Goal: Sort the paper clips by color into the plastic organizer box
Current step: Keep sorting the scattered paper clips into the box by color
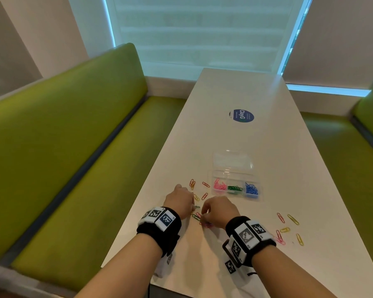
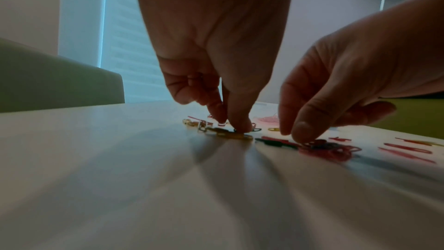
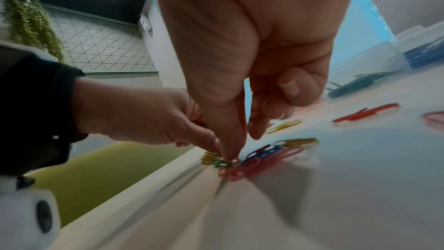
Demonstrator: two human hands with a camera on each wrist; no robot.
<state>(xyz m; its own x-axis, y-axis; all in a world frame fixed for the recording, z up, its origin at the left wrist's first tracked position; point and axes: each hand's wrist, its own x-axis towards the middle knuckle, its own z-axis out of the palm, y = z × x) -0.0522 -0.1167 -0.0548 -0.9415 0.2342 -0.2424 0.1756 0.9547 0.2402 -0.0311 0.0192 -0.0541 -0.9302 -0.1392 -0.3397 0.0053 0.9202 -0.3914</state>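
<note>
The clear organizer box (image 1: 235, 188) stands open on the white table (image 1: 235, 136), holding pink (image 1: 219, 186), green (image 1: 234, 188) and blue clips (image 1: 252, 188) in separate compartments. My left hand (image 2: 231, 124) has thumb and forefinger tips down on a yellow clip (image 2: 238, 136) near the table's left edge. Right beside it, my right hand (image 3: 240, 147) is curled, its thumb tip pinching at a small pile of pink clips (image 3: 245, 168), with a green clip (image 3: 222, 163) touching it. In the head view both hands' fingertips are hidden under the hands.
Loose red and yellow clips (image 1: 205, 195) lie between my hands and the box. More red, yellow and pink clips (image 1: 289, 230) lie scattered to the right of my right wrist. A blue round sticker (image 1: 241, 115) sits farther up the table. Green benches (image 1: 73, 147) flank both sides.
</note>
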